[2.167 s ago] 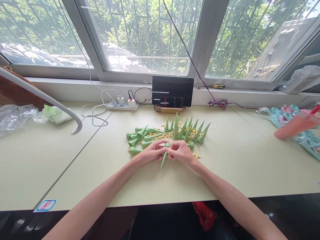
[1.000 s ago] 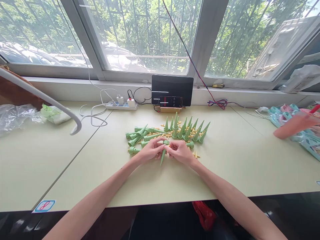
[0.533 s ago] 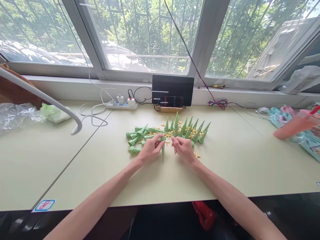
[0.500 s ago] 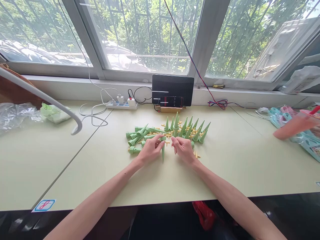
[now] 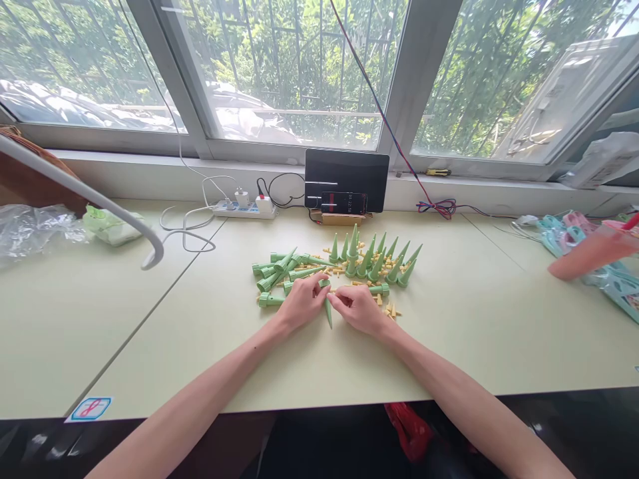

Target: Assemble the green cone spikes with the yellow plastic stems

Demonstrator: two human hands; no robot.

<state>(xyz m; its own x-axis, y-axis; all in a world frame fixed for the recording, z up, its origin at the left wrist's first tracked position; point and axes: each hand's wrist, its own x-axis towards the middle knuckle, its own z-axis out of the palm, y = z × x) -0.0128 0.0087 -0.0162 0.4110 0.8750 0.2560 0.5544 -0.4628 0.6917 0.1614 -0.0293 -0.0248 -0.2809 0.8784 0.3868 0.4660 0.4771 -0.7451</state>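
My left hand [image 5: 305, 299] is closed around the wide collar of a green plastic plant-watering spike [image 5: 328, 314], its point tilted down toward the table's front edge. Against the same collar, my right hand [image 5: 362, 308] pinches a small yellow plastic valve, mostly covered by the fingertips. Beyond my left hand, several green spikes [image 5: 272, 278] lie in a loose pile. Behind my right hand stand several more green spikes [image 5: 376, 265], points up. Small yellow valves [image 5: 392, 311] lie beside my right wrist, and others are scattered among the spikes.
A dark tablet [image 5: 359, 169] leans by the window, a phone [image 5: 344, 202] in front of it. A power strip [image 5: 244, 209] with white cables is at the back left. A white curved bar [image 5: 100, 189] crosses the left side. At right are a red drink cup [image 5: 589, 251] and bagged items [image 5: 619, 286].
My right hand has moved left and slightly down to meet the spike in my left hand. A lying green spike behind my right hand is now more exposed.
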